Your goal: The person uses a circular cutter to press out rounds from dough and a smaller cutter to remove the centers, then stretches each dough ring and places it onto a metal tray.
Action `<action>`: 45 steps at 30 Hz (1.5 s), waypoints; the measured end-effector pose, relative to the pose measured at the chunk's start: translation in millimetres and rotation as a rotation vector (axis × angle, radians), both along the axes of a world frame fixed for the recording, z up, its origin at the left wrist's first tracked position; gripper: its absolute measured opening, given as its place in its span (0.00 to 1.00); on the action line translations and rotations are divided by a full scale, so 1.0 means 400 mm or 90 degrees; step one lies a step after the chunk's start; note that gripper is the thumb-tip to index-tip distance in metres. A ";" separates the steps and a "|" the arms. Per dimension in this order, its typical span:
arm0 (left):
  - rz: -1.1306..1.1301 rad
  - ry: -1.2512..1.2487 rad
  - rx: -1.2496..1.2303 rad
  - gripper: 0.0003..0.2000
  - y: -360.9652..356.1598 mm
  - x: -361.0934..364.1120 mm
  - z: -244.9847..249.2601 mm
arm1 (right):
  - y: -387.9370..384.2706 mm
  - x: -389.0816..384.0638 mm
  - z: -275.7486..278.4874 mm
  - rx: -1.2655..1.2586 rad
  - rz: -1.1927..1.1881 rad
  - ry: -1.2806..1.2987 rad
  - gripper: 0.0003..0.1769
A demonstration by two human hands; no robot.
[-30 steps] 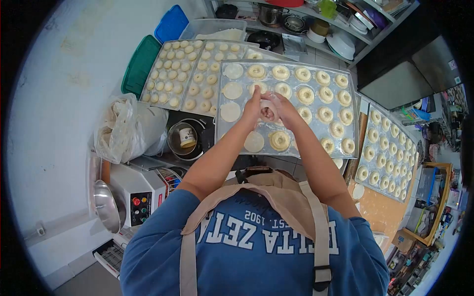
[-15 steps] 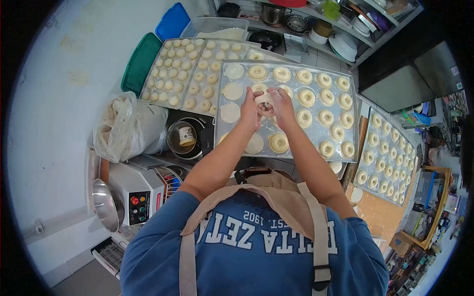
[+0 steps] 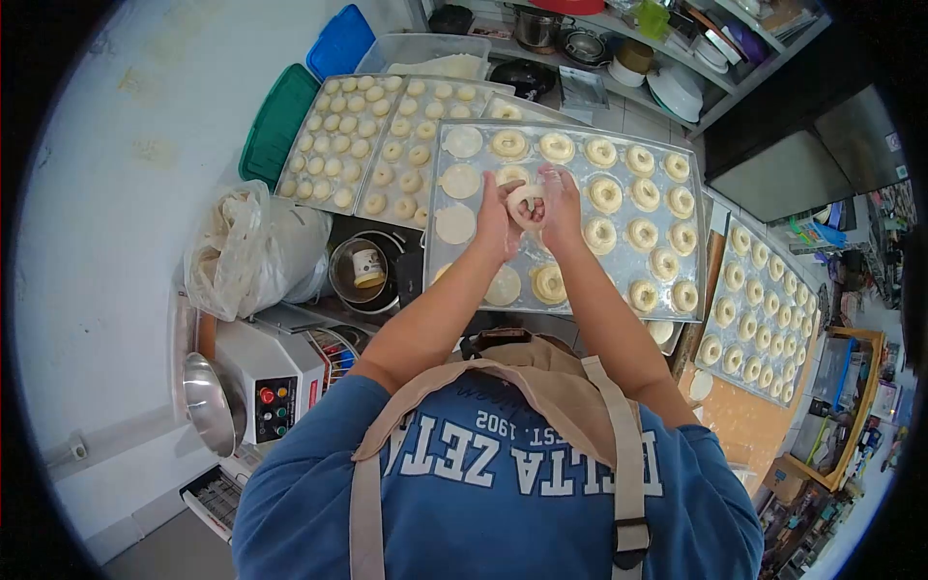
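Between my hands, above the large metal tray (image 3: 619, 304), is a pale ring of raw dough (image 3: 516, 211) with a wide hole. My left hand (image 3: 496, 220) curls round the ring's left side. My right hand (image 3: 562, 211) grips it from the right, and some fingertips show through the hole. Rows of dough rings (image 3: 600, 237) lie on the tray, each on a flat round. At its left side are bare flat rounds (image 3: 454, 223). The tray surface right under my hands is partly hidden.
Trays of dough balls (image 3: 331, 145) and small dough rings (image 3: 410, 181) sit to the left. Another tray of rings (image 3: 757, 309) rests on a wooden table at right. A mixer (image 3: 261, 362), a plastic bag (image 3: 253, 251) and a pan (image 3: 360, 271) stand near my left arm.
The dough ring has turned in my hands and its hole now faces more toward me. My right fingers have shifted to its right side. The view has moved slightly.
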State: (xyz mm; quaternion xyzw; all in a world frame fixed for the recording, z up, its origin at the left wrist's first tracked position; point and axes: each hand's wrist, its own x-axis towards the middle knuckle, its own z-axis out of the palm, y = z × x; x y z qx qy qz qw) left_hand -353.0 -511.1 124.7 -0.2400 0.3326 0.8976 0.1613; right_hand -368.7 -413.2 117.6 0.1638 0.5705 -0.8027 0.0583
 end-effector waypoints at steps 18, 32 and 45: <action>-0.009 0.033 -0.034 0.31 -0.027 -0.006 -0.066 | -0.012 0.015 -0.037 -0.054 0.016 0.003 0.17; -0.134 0.078 -0.315 0.32 -0.077 -0.020 -0.144 | -0.024 -0.010 -0.115 0.012 0.139 -0.098 0.14; -0.032 -0.030 -0.203 0.33 -0.107 -0.019 -0.353 | -0.033 -0.003 -0.211 -0.064 0.134 -0.192 0.21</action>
